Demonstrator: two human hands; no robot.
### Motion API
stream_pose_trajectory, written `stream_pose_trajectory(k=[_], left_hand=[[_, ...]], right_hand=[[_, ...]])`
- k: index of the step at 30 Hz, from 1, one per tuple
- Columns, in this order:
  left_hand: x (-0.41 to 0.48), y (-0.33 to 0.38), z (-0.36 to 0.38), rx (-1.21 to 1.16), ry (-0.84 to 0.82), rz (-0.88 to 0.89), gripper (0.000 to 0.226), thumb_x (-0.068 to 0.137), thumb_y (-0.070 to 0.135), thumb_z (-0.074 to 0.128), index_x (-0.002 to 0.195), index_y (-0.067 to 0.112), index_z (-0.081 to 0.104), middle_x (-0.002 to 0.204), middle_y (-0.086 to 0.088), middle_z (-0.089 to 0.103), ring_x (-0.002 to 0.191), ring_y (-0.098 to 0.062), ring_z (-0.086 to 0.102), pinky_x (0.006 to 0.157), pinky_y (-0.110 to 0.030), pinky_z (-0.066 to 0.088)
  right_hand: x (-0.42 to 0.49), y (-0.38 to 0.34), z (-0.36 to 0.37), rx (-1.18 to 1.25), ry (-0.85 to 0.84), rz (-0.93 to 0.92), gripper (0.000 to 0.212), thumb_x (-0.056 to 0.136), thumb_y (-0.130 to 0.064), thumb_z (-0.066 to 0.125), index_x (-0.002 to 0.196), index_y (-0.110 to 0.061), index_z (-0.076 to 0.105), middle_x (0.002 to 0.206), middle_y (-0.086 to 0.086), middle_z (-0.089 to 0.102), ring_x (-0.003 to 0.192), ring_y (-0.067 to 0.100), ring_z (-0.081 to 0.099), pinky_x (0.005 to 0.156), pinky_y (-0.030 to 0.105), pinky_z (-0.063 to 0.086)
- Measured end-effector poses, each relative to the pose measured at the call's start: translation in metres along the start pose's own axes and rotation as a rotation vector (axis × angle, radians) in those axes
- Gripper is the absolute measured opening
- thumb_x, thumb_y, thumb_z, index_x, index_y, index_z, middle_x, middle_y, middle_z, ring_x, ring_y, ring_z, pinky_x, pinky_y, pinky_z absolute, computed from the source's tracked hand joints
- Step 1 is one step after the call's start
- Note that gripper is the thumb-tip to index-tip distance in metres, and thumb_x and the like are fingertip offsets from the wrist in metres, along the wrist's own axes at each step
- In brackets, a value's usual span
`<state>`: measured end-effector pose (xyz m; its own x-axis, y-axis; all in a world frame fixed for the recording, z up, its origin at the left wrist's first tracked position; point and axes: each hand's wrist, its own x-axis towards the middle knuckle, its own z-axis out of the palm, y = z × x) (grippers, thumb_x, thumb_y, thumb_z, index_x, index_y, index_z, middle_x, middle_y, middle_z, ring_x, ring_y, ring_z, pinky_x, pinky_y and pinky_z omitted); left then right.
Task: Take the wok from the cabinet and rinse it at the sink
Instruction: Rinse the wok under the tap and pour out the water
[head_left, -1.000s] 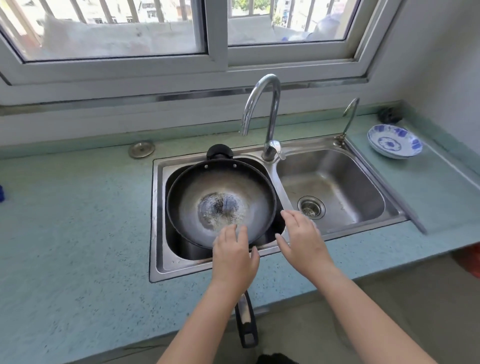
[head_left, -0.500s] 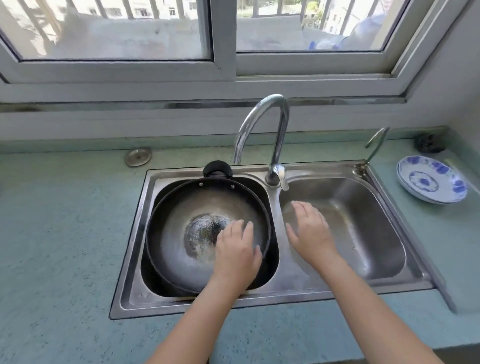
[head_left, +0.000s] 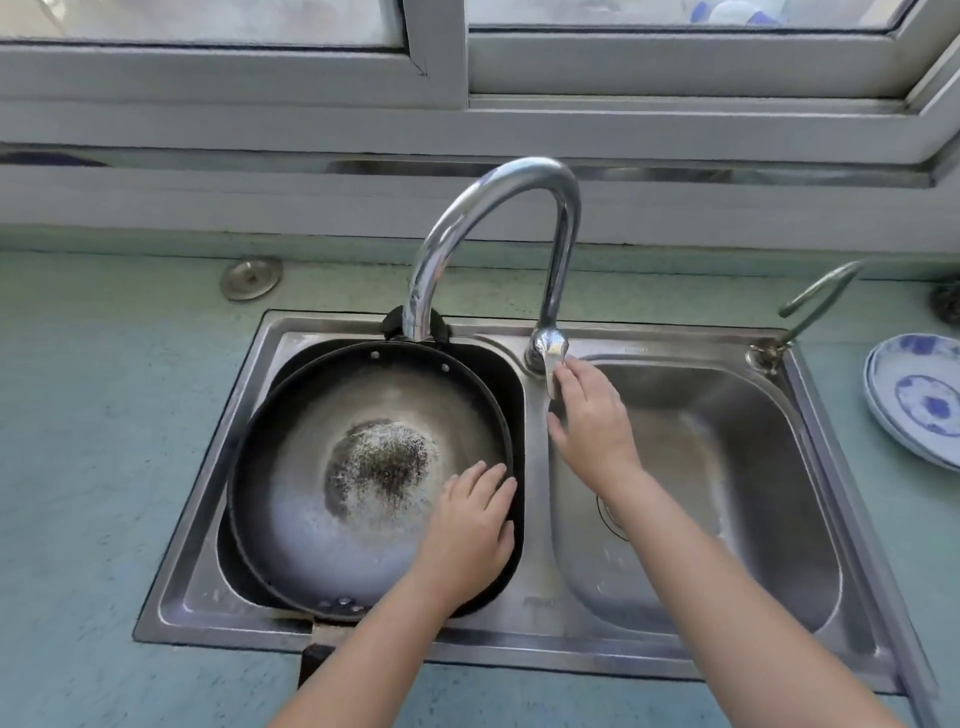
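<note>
Sink (head_left: 545, 644) – brushed steel; wok (head_left: 311, 519) – dull dark metal.

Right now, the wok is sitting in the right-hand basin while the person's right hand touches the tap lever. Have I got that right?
Not quite. The wok sits in the left basin, not the right one; the head view shows it there. The right hand does touch the tap lever.

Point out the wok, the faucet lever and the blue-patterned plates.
wok (head_left: 301, 493): head view, bare inner wall.
faucet lever (head_left: 548, 351): head view, upper end of the handle.
blue-patterned plates (head_left: 927, 402): head view, middle of top plate.
</note>
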<state>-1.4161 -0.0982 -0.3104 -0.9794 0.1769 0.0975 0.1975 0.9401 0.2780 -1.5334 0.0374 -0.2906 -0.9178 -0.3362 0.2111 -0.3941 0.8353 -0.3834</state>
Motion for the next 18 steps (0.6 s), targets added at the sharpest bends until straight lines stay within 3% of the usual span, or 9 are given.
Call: stream_pose_trajectory(k=[3,9,18], left_hand=[[-0.001,0.000,0.009,-0.002,-0.036,0.008,0.045,0.058,0.009,0.080,0.101,0.003,0.070,0.110,-0.012,0.071,0.099,-0.033,0.067,0.076,-0.048,0.057],[-0.004,-0.002,0.014,-0.018,-0.060,-0.010,0.045,0.060,0.008,0.078,0.104,0.004,0.069,0.116,-0.010,0.068,0.101,-0.032,0.066,0.078,-0.049,0.056],[-0.005,0.002,0.012,-0.035,-0.056,-0.028,0.046,0.060,0.007,0.078,0.105,0.004,0.069,0.118,-0.011,0.068,0.101,-0.031,0.066,0.079,-0.049,0.056]], right_hand=[[0.006,0.003,0.004,0.011,0.069,-0.038,0.049,0.063,0.009,0.072,0.111,0.008,0.060,0.117,0.027,0.061,0.108,0.043,0.059,0.085,0.053,0.051],[0.017,0.005,0.003,0.048,0.108,-0.099,0.048,0.054,0.014,0.074,0.100,0.011,0.064,0.105,0.028,0.066,0.100,0.043,0.063,0.080,0.053,0.053],[0.026,0.006,-0.007,0.074,0.044,-0.148,0.039,0.050,0.019,0.068,0.089,0.014,0.064,0.091,0.030,0.065,0.082,0.041,0.066,0.069,0.041,0.056]])
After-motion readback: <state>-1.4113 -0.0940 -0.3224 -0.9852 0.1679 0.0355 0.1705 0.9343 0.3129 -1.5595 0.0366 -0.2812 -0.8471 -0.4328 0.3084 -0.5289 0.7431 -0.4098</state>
